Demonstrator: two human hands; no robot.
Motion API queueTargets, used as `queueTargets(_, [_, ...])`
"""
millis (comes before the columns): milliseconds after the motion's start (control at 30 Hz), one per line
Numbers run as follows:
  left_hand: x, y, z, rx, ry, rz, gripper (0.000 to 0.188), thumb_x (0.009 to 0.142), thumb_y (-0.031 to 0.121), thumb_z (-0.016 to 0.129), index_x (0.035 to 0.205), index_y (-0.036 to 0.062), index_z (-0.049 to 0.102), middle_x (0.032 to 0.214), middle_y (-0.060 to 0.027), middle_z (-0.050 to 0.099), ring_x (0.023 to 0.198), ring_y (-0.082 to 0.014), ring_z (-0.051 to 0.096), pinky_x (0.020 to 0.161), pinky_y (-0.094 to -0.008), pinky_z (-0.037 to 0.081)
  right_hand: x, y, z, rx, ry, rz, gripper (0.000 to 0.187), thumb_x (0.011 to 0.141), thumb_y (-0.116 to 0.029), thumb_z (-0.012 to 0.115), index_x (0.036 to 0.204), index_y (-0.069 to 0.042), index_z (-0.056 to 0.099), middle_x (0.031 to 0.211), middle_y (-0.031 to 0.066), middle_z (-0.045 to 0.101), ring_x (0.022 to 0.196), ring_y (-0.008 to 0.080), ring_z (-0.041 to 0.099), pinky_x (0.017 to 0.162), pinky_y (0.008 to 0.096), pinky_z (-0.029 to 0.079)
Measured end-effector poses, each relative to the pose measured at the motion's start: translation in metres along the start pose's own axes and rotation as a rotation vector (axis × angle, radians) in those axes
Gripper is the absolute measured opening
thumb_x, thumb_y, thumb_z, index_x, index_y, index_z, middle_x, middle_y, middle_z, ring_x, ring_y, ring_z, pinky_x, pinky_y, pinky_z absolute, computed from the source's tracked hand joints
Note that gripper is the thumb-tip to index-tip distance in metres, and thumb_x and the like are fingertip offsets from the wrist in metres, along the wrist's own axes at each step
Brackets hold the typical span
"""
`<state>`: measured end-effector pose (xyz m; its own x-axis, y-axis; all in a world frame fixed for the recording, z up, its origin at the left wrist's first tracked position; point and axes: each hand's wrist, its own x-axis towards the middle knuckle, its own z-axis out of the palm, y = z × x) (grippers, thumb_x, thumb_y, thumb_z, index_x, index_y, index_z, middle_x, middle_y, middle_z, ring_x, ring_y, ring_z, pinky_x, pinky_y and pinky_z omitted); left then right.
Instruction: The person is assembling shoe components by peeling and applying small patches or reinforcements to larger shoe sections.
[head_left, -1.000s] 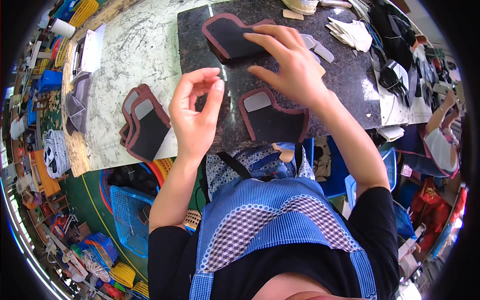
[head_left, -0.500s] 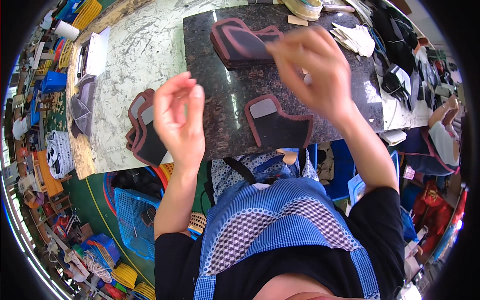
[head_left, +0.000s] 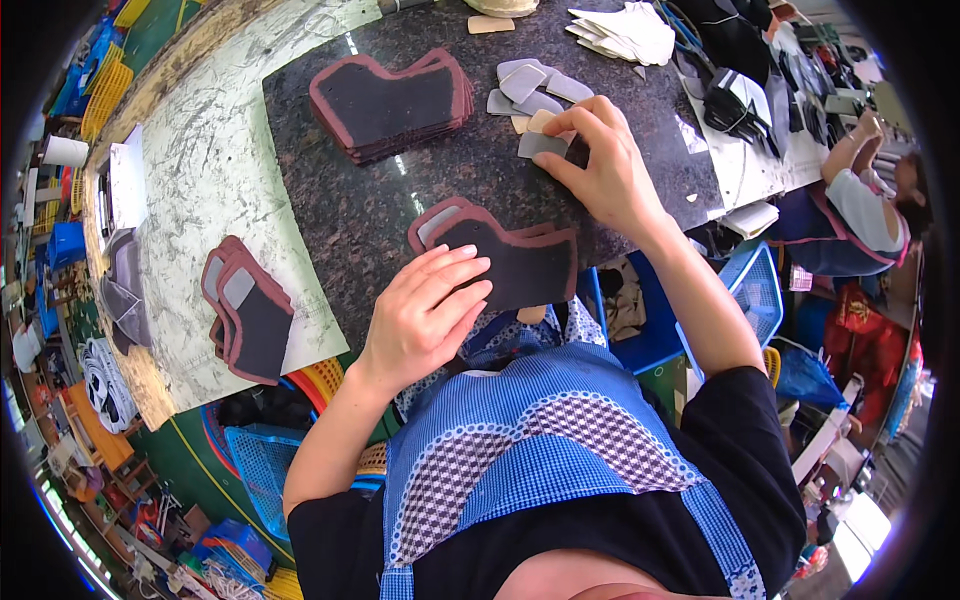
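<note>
My left hand lies with fingers stretched over the left edge of a black shoe-upper-shaped piece with maroon borders; its thumb is hidden. Beneath that piece, the edge of another shows with a grey patch at its corner. Farther right, my right hand has thumb and index finger closed on a small grey patch. Several similar loose grey patches lie just beyond its fingers. A neat stack of black maroon-edged pieces stands at the back of the dark stone slab.
On the white tabletop at left rest several pieces bearing grey patches and dark grey folded pieces. White cut pieces sit at the back right. Blue baskets stand below the table edge. A co-worker is at far right.
My left hand has come right and down onto the pieces at the near edge. My right hand has left the back stack for the grey patches. A black piece now overlaps the patched one.
</note>
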<state>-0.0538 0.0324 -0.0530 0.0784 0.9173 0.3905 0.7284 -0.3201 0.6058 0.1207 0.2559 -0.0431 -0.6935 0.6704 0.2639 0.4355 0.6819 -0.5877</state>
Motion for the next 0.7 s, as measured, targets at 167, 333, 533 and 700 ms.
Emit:
queueTargets(167, [0.007, 0.006, -0.004, -0.151, 0.259, -0.217, 0.037, 0.083, 0.002, 0.077, 0.118, 0.0015, 0.066, 0.131, -0.0150, 0.060, 0.112, -0.0275, 0.065, 0.083, -0.0301, 0.058, 0.001, -0.015, -0.008, 0.127, -0.143, 0.120, 0.028, 0.075, -0.014, 0.083, 0.093, -0.004, 0.064, 0.088, 0.0060, 0.060, 0.085, 0.0197, 0.060, 0.070, 0.0337, 0.048])
queueTargets(333, [0.049, 0.022, -0.005, -1.158, 0.265, -0.615, 0.026, 0.092, 0.005, 0.072, 0.116, 0.0005, 0.065, 0.130, -0.0134, 0.058, 0.107, -0.0158, 0.065, 0.081, -0.0275, 0.058, -0.030, -0.071, -0.013, 1.192, -0.358, 0.417, 0.011, 0.093, -0.010, 0.072, 0.093, -0.002, 0.065, 0.086, -0.0028, 0.066, 0.083, 0.0035, 0.063, 0.073, 0.0181, 0.050])
queueTargets(533, [0.039, 0.021, -0.006, -1.118, 0.161, -0.642, 0.016, 0.093, -0.001, 0.069, 0.108, 0.0010, 0.065, 0.101, -0.0094, 0.070, 0.094, -0.0142, 0.069, 0.082, -0.0272, 0.059, -0.024, -0.068, -0.038, 1.020, -0.573, 0.534, 0.011, 0.091, -0.008, 0.071, 0.098, 0.001, 0.071, 0.085, 0.0002, 0.069, 0.079, 0.0028, 0.062, 0.070, 0.0193, 0.050])
queueTargets(700, [0.040, 0.024, -0.021, -1.327, -0.022, -0.595, 0.030, 0.087, -0.006, 0.073, 0.115, 0.0007, 0.062, 0.096, -0.0084, 0.067, 0.092, -0.0160, 0.070, 0.078, -0.0273, 0.060, -0.023, -0.069, -0.044, 1.104, -0.925, 0.442, 0.010, 0.087, -0.007, 0.065, 0.088, 0.001, 0.071, 0.075, 0.0024, 0.069, 0.066, 0.0060, 0.064, 0.058, 0.0210, 0.049])
